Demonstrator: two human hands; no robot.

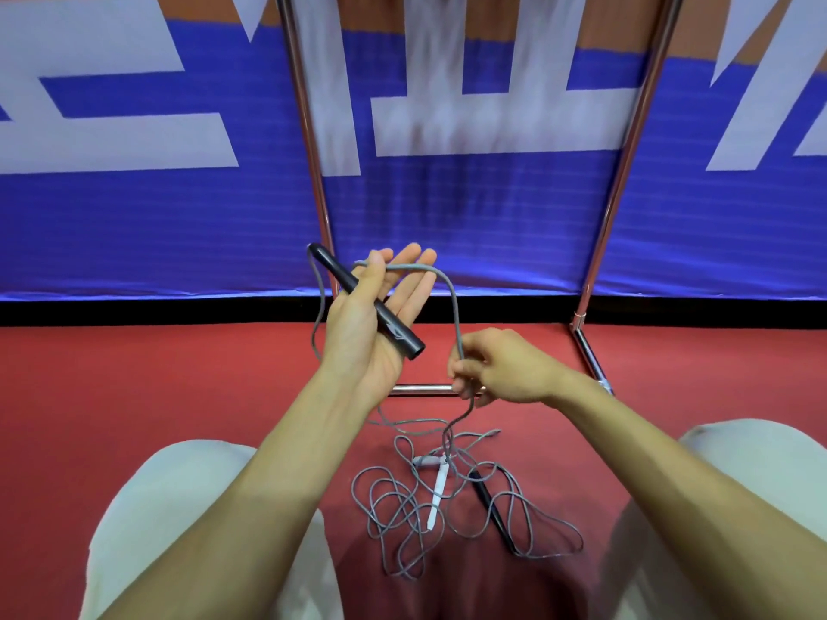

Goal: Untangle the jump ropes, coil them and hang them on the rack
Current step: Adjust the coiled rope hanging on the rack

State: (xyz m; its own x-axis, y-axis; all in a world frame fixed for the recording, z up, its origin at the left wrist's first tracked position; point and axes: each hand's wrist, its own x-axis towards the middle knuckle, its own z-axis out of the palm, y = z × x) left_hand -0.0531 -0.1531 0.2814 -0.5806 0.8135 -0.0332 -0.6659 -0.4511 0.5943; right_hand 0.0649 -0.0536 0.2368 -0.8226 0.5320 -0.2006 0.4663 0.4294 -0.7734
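Observation:
My left hand [376,319] is raised palm up, its thumb clamping a black jump-rope handle [400,331] across the palm, fingers straight. A grey rope [449,288] loops over those fingers and runs down into my right hand [501,369], which pinches it in curled fingers. Below, the rope drops into a tangled grey pile [402,507] on the red floor between my knees. In that pile lie a white handle [437,494] and a second black handle [492,507]. The chrome rack [626,140] stands just ahead, its uprights either side of my hands.
The rack's low crossbar [420,389] lies on the floor right under my hands, and its right foot bar [590,355] angles toward me. A blue and white banner [470,217] backs the rack. My knees in light trousers [179,507] flank the pile.

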